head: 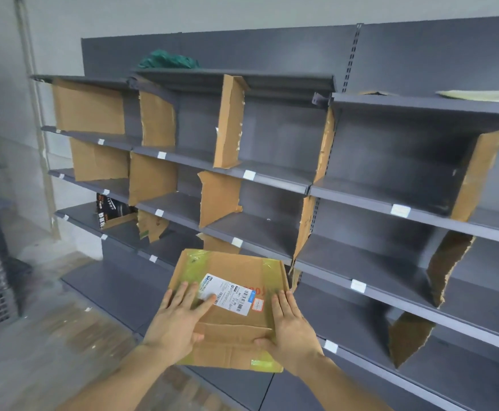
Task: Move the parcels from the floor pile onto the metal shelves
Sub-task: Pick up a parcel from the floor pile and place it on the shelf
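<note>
**Head view: parcel in hand, the dividers are the hazard**

Head view — you hold the flat brown cardboard parcel with the white shipping label (236, 287) in mid-air before the grey metal shelves (278, 180). Your left hand (175, 320) and right hand (291, 326) clamp its near corners, fingers flat on top, thumbs on the near edge. The likely trouble: the parcel's far edge could catch a torn cardboard divider (220, 198) and push it over, since these look loosely propped. Angle it wrongly and it may strike a shelf lip — with so shallow a hold, it could slip.
</note>
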`<action>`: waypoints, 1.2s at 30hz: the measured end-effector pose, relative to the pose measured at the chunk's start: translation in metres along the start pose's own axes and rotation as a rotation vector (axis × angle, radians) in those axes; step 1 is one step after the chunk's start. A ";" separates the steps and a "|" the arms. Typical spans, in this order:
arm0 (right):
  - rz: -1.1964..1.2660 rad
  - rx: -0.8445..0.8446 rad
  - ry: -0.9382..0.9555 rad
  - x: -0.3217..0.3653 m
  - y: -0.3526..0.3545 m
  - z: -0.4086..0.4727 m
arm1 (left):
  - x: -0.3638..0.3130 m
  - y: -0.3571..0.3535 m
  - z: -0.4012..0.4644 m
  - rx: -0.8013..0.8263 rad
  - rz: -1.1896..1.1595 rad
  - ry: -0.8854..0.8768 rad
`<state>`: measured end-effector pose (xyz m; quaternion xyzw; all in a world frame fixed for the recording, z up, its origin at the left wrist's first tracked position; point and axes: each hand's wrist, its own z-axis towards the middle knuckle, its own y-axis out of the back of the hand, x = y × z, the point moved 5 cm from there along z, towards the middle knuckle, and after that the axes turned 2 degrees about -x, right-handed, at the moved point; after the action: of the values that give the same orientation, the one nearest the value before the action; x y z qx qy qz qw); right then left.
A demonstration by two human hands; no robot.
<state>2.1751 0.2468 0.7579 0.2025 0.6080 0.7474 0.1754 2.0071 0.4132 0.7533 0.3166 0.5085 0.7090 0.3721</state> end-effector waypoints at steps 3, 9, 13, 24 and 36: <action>0.011 0.020 0.014 0.044 -0.016 0.038 | 0.055 -0.015 0.006 0.020 0.001 0.045; 0.007 0.038 0.089 0.136 -0.034 0.114 | 0.166 -0.021 0.015 0.072 -0.009 0.112; -0.004 0.037 0.159 0.189 -0.046 0.163 | 0.232 -0.025 0.017 0.118 0.014 0.174; 0.008 0.076 0.345 0.300 -0.098 0.306 | 0.378 -0.062 0.055 0.197 0.066 0.341; 0.066 0.102 0.587 0.434 -0.148 0.503 | 0.552 -0.094 0.120 0.232 0.203 0.630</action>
<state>2.0652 0.9183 0.7419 0.0061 0.6627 0.7477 -0.0428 1.8371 0.9596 0.7361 0.1711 0.6415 0.7428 0.0861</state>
